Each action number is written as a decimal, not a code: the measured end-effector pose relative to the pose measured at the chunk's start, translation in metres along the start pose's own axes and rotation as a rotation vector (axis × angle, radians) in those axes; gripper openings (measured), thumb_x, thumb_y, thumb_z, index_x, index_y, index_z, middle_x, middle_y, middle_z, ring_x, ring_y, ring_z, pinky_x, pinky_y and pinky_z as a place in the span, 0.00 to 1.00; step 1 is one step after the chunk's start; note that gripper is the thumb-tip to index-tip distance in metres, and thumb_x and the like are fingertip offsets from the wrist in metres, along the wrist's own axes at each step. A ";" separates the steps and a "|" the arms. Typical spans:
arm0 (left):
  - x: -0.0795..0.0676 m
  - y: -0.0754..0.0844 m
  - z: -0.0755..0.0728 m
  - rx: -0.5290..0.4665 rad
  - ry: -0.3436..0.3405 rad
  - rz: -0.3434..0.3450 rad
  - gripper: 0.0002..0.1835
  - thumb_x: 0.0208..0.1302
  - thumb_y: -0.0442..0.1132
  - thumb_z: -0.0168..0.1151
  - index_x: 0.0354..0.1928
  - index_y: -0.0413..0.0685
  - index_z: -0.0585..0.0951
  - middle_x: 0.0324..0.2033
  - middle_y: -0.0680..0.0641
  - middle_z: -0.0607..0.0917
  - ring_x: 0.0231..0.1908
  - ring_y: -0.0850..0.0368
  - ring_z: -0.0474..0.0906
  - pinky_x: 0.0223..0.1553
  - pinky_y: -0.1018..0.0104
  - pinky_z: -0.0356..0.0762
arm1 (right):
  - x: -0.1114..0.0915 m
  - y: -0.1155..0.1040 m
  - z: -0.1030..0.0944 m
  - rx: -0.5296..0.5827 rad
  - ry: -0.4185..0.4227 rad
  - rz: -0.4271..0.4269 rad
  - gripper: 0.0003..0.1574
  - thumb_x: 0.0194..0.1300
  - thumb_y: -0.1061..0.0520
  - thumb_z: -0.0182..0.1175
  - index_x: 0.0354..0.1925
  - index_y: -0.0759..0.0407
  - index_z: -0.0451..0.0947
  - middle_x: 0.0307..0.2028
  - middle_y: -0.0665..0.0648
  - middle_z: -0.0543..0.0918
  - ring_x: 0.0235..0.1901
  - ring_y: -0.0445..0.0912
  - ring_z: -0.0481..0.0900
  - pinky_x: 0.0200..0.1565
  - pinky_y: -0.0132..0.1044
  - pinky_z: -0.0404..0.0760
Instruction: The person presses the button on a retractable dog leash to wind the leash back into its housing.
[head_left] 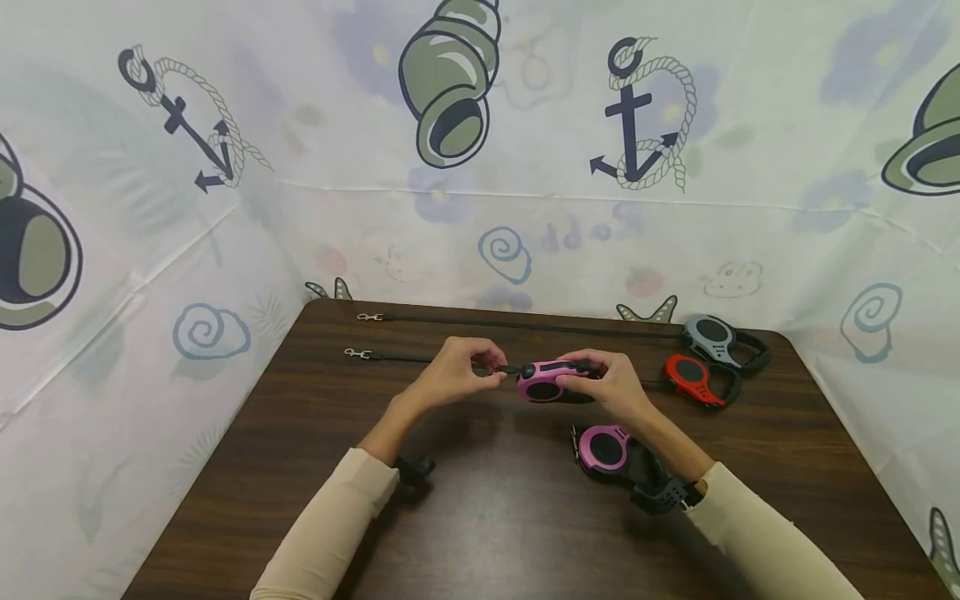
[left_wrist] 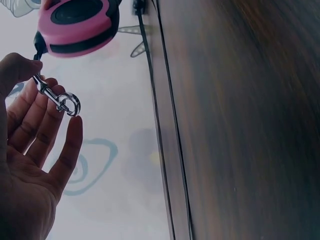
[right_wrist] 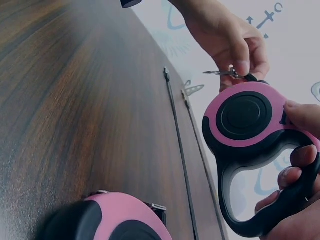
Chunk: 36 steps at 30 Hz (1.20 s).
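Observation:
My right hand (head_left: 617, 385) grips the black handle of a pink retractable dog leash (head_left: 542, 382), lifted above the table, its thumb at the buttons on the casing. With thumb and fingers my left hand (head_left: 459, 367) pinches the leash's end at the casing's mouth. In the left wrist view the metal snap hook (left_wrist: 60, 100) of that leash lies across the left fingers. The right wrist view shows the round pink casing (right_wrist: 245, 115) and the fingers curled through its handle loop. A second pink leash (head_left: 604, 448) lies on the table below the right forearm.
A grey leash (head_left: 708, 333) and a red leash (head_left: 688, 375) lie at the back right of the brown table (head_left: 480, 517). Their black cords (head_left: 525, 325) stretch left to metal snap hooks (head_left: 358, 354). A patterned cloth (head_left: 562, 275) rises behind the table.

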<state>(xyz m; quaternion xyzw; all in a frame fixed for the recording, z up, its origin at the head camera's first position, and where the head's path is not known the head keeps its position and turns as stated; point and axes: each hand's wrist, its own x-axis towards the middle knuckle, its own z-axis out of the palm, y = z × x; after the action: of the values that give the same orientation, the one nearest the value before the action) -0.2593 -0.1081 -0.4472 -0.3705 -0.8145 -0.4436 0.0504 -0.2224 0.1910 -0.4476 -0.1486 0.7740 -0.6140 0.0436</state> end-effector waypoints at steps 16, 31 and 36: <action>0.000 0.000 0.012 -0.019 0.003 -0.037 0.08 0.60 0.27 0.76 0.39 0.44 0.87 0.32 0.51 0.87 0.33 0.59 0.81 0.43 0.57 0.87 | 0.000 0.002 0.008 -0.070 0.030 -0.026 0.21 0.67 0.57 0.75 0.56 0.62 0.87 0.44 0.64 0.90 0.36 0.48 0.85 0.37 0.36 0.84; -0.016 -0.010 0.001 -0.037 -0.085 -0.120 0.07 0.63 0.32 0.77 0.42 0.46 0.89 0.34 0.51 0.90 0.33 0.61 0.84 0.39 0.67 0.86 | -0.003 -0.001 0.024 0.015 -0.010 0.074 0.23 0.67 0.56 0.75 0.57 0.64 0.85 0.48 0.63 0.90 0.42 0.52 0.85 0.45 0.35 0.85; -0.026 -0.015 -0.005 -0.049 -0.143 -0.135 0.07 0.65 0.36 0.77 0.43 0.46 0.90 0.36 0.51 0.91 0.35 0.62 0.86 0.41 0.67 0.86 | -0.004 0.000 0.037 0.015 -0.012 0.132 0.23 0.66 0.54 0.76 0.56 0.62 0.87 0.45 0.60 0.90 0.41 0.50 0.83 0.43 0.36 0.81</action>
<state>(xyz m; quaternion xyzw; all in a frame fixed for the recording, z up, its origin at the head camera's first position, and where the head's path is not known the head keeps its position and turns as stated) -0.2514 -0.1316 -0.4645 -0.3465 -0.8281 -0.4382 -0.0469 -0.2097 0.1578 -0.4571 -0.1007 0.7774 -0.6144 0.0896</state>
